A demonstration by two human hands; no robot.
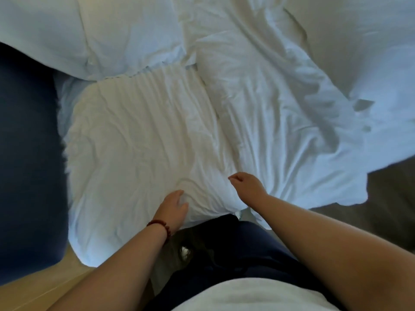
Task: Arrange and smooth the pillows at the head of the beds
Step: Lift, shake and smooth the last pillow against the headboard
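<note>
A person's left hand (175, 205), wearing a red bead bracelet (160, 225) at the wrist, rests with fingers relaxed and slightly apart on the near edge of a white pillow (139, 142) at the 6 o'clock side of the bed. The right hand (247, 182), just toward 3 o'clock of it, hangs over the same pillow's near corner with fingers loosely curled and nothing in its grasp; whether it touches the fabric cannot be told. The pillow lies flat at the centre of the view, beside a dark blue headboard (27, 153) at 9 o'clock, its case marked by fine creases across the middle. Touching it at 2 o'clock is a heap of crumpled white bedding (280, 108), deeply wrinkled. Farther off, a second pillow (89, 34) sits at 11 o'clock, overlapping the first one's far edge, and a third pillow (359, 41) at 1 o'clock. The job appears to be at an early to middle stage: pillows are at the head end, but none looks smoothed or squared, and the bedding alongside remains untidy.
</note>
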